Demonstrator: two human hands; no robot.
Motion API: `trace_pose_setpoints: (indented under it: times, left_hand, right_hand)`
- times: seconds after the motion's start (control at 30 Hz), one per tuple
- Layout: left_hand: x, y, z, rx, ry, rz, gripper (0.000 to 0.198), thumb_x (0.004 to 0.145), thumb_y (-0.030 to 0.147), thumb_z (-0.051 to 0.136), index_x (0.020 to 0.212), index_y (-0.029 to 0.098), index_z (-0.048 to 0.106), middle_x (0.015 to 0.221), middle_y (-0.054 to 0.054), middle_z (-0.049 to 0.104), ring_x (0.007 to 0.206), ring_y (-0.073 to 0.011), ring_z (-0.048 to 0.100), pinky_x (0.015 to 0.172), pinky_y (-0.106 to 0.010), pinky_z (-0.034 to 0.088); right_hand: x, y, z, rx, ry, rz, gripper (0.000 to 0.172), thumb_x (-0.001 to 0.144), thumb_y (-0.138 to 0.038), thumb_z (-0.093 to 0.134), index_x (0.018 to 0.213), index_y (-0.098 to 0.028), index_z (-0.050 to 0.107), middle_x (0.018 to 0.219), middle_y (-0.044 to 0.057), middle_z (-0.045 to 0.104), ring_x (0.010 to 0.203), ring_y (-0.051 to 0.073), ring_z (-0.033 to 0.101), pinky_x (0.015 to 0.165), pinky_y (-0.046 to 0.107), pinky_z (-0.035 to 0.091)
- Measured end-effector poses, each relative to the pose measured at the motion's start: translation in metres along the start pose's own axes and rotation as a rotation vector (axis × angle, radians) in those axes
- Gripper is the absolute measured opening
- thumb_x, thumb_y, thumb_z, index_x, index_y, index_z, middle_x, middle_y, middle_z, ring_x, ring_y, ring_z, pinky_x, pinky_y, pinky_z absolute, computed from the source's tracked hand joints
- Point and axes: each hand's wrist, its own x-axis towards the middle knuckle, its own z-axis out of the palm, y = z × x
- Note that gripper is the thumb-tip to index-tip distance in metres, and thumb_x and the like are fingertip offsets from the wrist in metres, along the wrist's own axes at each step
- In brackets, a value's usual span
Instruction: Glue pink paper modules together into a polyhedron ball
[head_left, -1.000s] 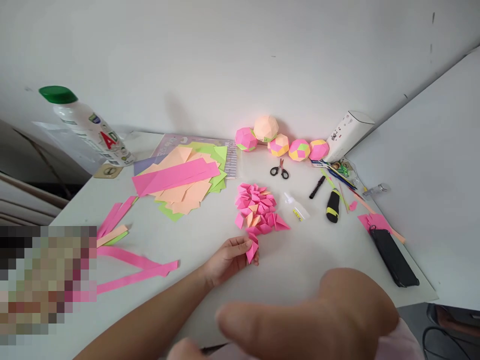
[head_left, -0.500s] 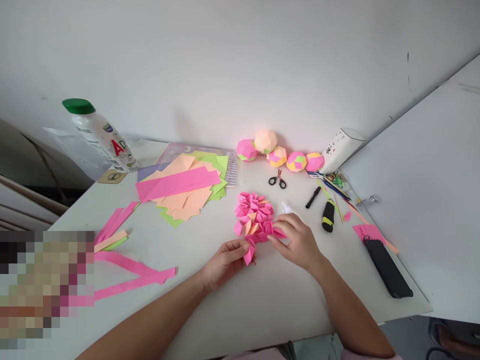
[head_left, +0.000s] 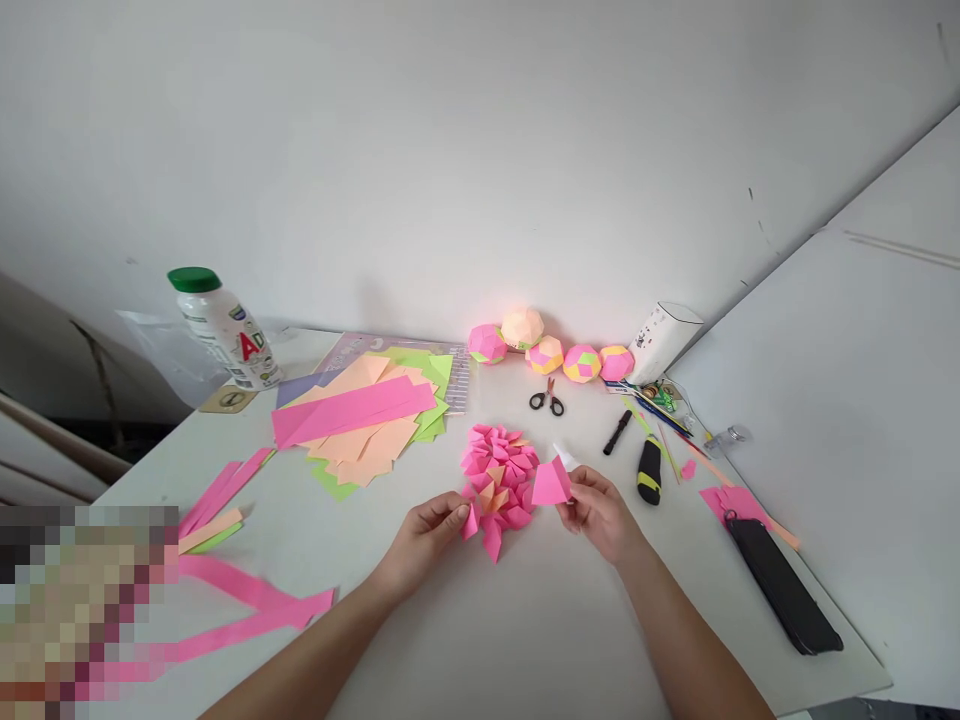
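Observation:
A pile of folded pink paper pieces [head_left: 517, 458], with a few peach ones among them, lies on the table in front of me. My left hand [head_left: 431, 535] is at the pile's left edge, thumb and fingers pinched on a small folded pink piece [head_left: 470, 520]. To the right of the pile, my right hand [head_left: 600, 508] grips another folded pink paper piece [head_left: 551, 484], its flat face turned toward me. A white pointed nozzle [head_left: 564, 456] shows just behind the right hand; the rest of it is hidden.
Black scissors [head_left: 546, 398] lie behind the pile, before several paper balls [head_left: 581, 363]. Paper sheets [head_left: 352, 413] and pink strips [head_left: 247, 625] spread left, near a white bottle [head_left: 225, 330]. A marker [head_left: 617, 433], a cutter [head_left: 649, 470] and a black pouch [head_left: 784, 585] lie right.
My right hand has drawn away from the pile with a pink piece turned up in its fingers. My left hand has moved left along the pile's edge. The view has tilted upward.

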Motion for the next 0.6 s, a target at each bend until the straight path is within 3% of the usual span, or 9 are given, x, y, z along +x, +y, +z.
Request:
trace_pose_setpoints:
  times: [0.07, 0.17, 0.6]
  left_hand:
    - [-0.001, 0.000, 0.001, -0.052, -0.011, -0.032, 0.034, 0.080, 0.044, 0.058, 0.060, 0.018, 0.052, 0.064, 0.001, 0.045, 0.063, -0.0132, 0.039, 0.062, -0.023, 0.035]
    - [-0.001, 0.000, 0.002, -0.119, -0.022, -0.069, 0.034, 0.079, 0.044, 0.059, 0.060, 0.017, 0.051, 0.065, 0.001, 0.046, 0.066, -0.0135, 0.041, 0.064, -0.023, 0.036]
    - [-0.003, 0.003, 0.003, -0.178, -0.015, -0.081, 0.032, 0.078, 0.042, 0.061, 0.060, 0.017, 0.054, 0.066, -0.001, 0.051, 0.068, -0.0149, 0.046, 0.066, -0.024, 0.038]
  right_hand:
    - [-0.001, -0.001, 0.002, 0.203, -0.072, 0.078, 0.021, 0.078, -0.036, 0.058, 0.068, -0.021, 0.047, 0.051, -0.003, 0.054, 0.043, 0.010, 0.039, 0.041, 0.021, 0.027]
    - [-0.002, 0.001, 0.007, 0.309, -0.108, 0.128, 0.020, 0.077, -0.033, 0.058, 0.067, -0.021, 0.046, 0.051, -0.002, 0.056, 0.044, 0.010, 0.041, 0.040, 0.020, 0.027]
    - [-0.001, 0.006, 0.011, 0.305, -0.121, 0.143, 0.019, 0.075, -0.032, 0.059, 0.066, -0.021, 0.046, 0.052, -0.002, 0.057, 0.045, 0.011, 0.045, 0.039, 0.020, 0.031]
